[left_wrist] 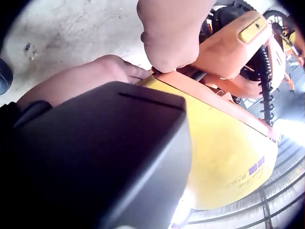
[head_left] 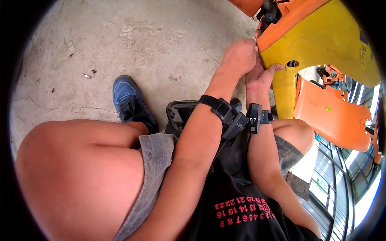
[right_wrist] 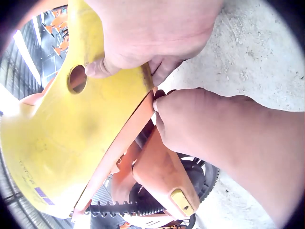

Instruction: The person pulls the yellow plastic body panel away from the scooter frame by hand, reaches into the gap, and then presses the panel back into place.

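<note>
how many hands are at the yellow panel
2: the left hand is at the yellow panel's corner, by the orange trim; the right hand is beside it, its thumb near the round hole. Some fingers are hidden.

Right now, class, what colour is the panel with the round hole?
The panel is yellow, clearest in the right wrist view.

There is one left hand (head_left: 240, 57) and one right hand (head_left: 259, 78), two in total; one yellow panel (head_left: 321, 42) with one round hole (head_left: 292, 64); two wrist cameras (head_left: 253, 118); two knees (head_left: 303, 130); one shoe (head_left: 128, 95) in full view; several orange parts (head_left: 319, 104), overlapping, so not exactly countable.
</note>
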{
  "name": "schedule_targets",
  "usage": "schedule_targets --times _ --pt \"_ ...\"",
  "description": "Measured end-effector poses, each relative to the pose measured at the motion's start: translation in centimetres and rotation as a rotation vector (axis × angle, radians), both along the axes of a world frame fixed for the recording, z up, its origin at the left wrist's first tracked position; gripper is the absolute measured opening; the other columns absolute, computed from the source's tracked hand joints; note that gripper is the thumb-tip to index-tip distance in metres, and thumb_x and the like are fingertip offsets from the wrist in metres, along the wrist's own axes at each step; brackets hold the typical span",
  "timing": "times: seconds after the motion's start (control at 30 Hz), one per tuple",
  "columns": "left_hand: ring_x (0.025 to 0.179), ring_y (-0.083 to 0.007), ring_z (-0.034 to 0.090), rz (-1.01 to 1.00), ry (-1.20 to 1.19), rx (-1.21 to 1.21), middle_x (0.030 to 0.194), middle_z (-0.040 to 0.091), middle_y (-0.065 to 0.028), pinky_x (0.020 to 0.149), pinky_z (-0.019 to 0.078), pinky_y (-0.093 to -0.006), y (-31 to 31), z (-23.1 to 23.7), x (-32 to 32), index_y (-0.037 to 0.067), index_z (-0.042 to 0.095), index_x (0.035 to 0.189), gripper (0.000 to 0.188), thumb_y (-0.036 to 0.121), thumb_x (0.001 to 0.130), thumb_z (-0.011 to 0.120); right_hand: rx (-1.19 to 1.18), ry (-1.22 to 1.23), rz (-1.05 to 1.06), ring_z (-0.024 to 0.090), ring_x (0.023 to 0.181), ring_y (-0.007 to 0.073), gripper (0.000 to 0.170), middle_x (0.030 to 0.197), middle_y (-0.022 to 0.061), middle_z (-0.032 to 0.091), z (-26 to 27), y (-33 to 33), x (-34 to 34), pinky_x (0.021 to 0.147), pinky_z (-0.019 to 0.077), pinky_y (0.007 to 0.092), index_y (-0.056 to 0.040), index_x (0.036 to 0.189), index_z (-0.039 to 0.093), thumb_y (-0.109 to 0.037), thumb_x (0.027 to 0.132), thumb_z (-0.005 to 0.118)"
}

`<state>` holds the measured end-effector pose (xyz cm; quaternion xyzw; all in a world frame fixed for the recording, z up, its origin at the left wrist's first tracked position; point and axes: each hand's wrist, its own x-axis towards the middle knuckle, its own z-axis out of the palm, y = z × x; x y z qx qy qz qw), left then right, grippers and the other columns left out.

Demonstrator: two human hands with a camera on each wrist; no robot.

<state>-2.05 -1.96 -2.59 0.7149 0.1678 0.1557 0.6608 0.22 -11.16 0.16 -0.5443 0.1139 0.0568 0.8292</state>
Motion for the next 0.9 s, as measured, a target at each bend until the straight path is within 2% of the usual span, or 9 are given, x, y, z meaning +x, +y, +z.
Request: schedule_targets --times 0.13,0.2,0.4,0.63,0.7,0.73,0.8,0.9 --pt "0.093 -0.0425 0.059 -0.004 -0.001 -0.076 0.096 0.063 -0.0232 0.081 0.047 -0.0489 0.0 0.0 0.0 -0.002 0.061 0.094 0.02 0.016 0.092 0.052 0.062 0.056 0.061 0.051 0.12 0.0232 0.087 0.13 0.009 0.052 -0.5 -0.7 0.5 0.109 0.04 0.036 -0.0032 0.133 0.043 -0.069 0.078 0.055" --pt "0.093 -0.043 0.06 0.001 0.02 -0.235 0.097 0.064 -0.0245 0.081 0.0477 -0.048 -0.4 0.2 0.1 -0.002 0.061 0.097 0.022 0.017 0.093 0.05 -0.034 0.034 0.053 0.046 0.129 0.0262 0.089 0.141 0.0126 0.048 -0.6 -0.6 0.4 0.112 0.0327 0.039 -0.0049 0.138 0.043 -0.074 0.083 0.045" --pt "0.092 -0.042 0.062 0.044 0.0 -0.375 0.096 0.065 -0.0264 0.082 0.0488 -0.0451 -1.3 -0.2 0.5 -0.002 0.061 0.101 0.025 0.019 0.094 0.05 0.017 0.064 0.083 0.044 0.131 0.0266 0.088 0.145 0.012 0.044 -0.5 -0.9 0.5 0.113 0.0319 0.0383 -0.0055 0.141 0.039 -0.073 0.085 0.044" --pt "0.093 -0.0408 0.062 -0.006 -0.008 -0.42 0.098 0.065 -0.0262 0.082 0.0484 -0.0447 -0.9 -0.4 0.4 -0.002 0.061 0.103 0.026 0.02 0.095 0.05 -0.023 0.006 0.076 0.044 0.131 0.0256 0.087 0.145 0.0113 0.044 -0.5 -0.7 0.3 0.114 0.0317 0.0383 -0.0062 0.141 0.038 -0.072 0.084 0.045" --pt "0.096 -0.0404 0.061 -0.056 0.02 -0.332 0.101 0.064 -0.0256 0.083 0.0477 -0.0444 -0.6 -0.5 0.4 -0.002 0.061 0.104 0.026 0.02 0.095 0.05 0.052 0.019 0.053 0.052 0.121 0.0247 0.087 0.131 0.0109 0.053 -0.3 -0.6 0.0 0.109 0.0408 0.0371 -0.001 0.134 0.042 -0.068 0.079 0.054" --pt "0.096 -0.0404 0.061 -0.06 0.02 -0.328 0.101 0.064 -0.0256 0.083 0.0477 -0.0444 -0.6 -0.5 0.3 -0.002 0.061 0.104 0.026 0.02 0.095 0.05 0.056 0.018 0.049 0.052 0.121 0.0247 0.087 0.131 0.0109 0.053 -0.2 -0.3 0.0 0.109 0.0408 0.0371 -0.001 0.134 0.042 -0.068 0.079 0.054" --pt "0.098 -0.0442 0.056 0.023 -0.068 -0.342 0.097 0.061 -0.026 0.085 0.0453 -0.0495 -0.9 -0.5 0.0 -0.003 0.057 0.096 0.019 0.013 0.093 0.05 0.044 0.007 0.023 0.052 0.12 0.0241 0.088 0.13 0.0105 0.053 -0.1 -0.1 -0.1 0.108 0.0413 0.0369 -0.0008 0.132 0.042 -0.068 0.077 0.057" --pt "0.097 -0.0433 0.056 0.069 -0.091 -0.314 0.097 0.061 -0.0244 0.085 0.0455 -0.0493 -1.0 -0.5 0.0 -0.003 0.058 0.096 0.018 0.013 0.092 0.051 0.048 0.019 0.041 0.052 0.118 0.0231 0.087 0.13 0.0094 0.053 -0.3 -0.5 0.1 0.107 0.0422 0.0362 -0.0017 0.131 0.044 -0.067 0.076 0.059"
